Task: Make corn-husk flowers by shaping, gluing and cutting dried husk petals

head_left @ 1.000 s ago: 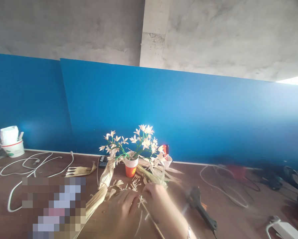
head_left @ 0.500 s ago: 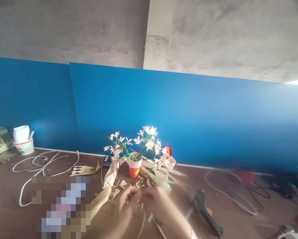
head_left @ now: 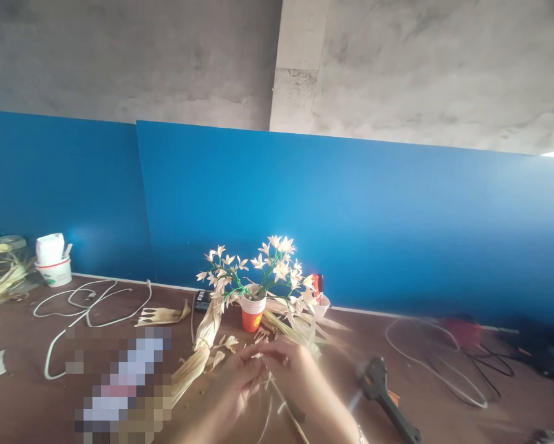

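Note:
My left hand and my right hand meet over the table, just in front of an orange and white paper cup. The fingertips of both are pinched together. A small pale piece seems to be between them, too blurred and covered to name. Out of the cup fan green stems with cream, star-shaped flowers. Left of the cup lies a tied bundle of dry husks, with small cut husk petals beside it. A thin pale stick lies below my hands.
To the right lies a black tool like a glue gun. White cables loop on the left, near a notched husk piece and a white tub. A blue partition stands behind the brown table.
My hands have drawn closer and their fingertips now meet. My left hand has turned, its fingers reaching toward the right hand. The view has shifted slightly.

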A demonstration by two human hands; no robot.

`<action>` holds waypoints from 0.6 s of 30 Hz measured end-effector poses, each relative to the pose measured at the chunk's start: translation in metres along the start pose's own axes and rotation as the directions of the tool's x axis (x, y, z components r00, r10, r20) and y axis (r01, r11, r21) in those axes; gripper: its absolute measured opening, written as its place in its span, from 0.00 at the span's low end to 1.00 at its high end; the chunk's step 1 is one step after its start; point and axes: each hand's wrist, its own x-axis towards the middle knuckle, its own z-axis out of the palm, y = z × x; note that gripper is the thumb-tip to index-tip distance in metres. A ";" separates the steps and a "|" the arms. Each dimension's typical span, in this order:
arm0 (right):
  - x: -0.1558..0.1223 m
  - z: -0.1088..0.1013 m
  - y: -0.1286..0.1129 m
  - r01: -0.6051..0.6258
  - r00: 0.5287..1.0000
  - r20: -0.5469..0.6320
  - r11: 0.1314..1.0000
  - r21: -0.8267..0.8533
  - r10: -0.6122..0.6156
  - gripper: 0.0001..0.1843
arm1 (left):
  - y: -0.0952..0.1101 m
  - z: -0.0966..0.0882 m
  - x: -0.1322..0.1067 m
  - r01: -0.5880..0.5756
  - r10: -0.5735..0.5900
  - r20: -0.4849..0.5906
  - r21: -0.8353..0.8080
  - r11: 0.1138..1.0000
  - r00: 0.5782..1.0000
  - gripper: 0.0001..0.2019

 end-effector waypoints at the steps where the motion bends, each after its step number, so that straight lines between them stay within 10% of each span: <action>1: 0.001 0.001 0.001 -0.009 1.000 0.026 1.000 0.017 0.009 0.15 | 0.000 -0.001 -0.001 0.026 -0.026 0.001 -0.007 1.000 1.000 0.21; 8: 0.004 -0.002 -0.001 -0.151 0.984 0.108 0.982 0.113 0.139 0.10 | 0.001 -0.005 0.003 0.104 -0.114 0.124 0.082 0.991 0.986 0.34; 18: 0.000 0.010 0.021 0.025 0.999 -0.021 0.955 -0.294 -0.032 0.11 | 0.012 0.013 -0.008 0.015 -0.027 0.055 0.211 0.977 0.998 0.29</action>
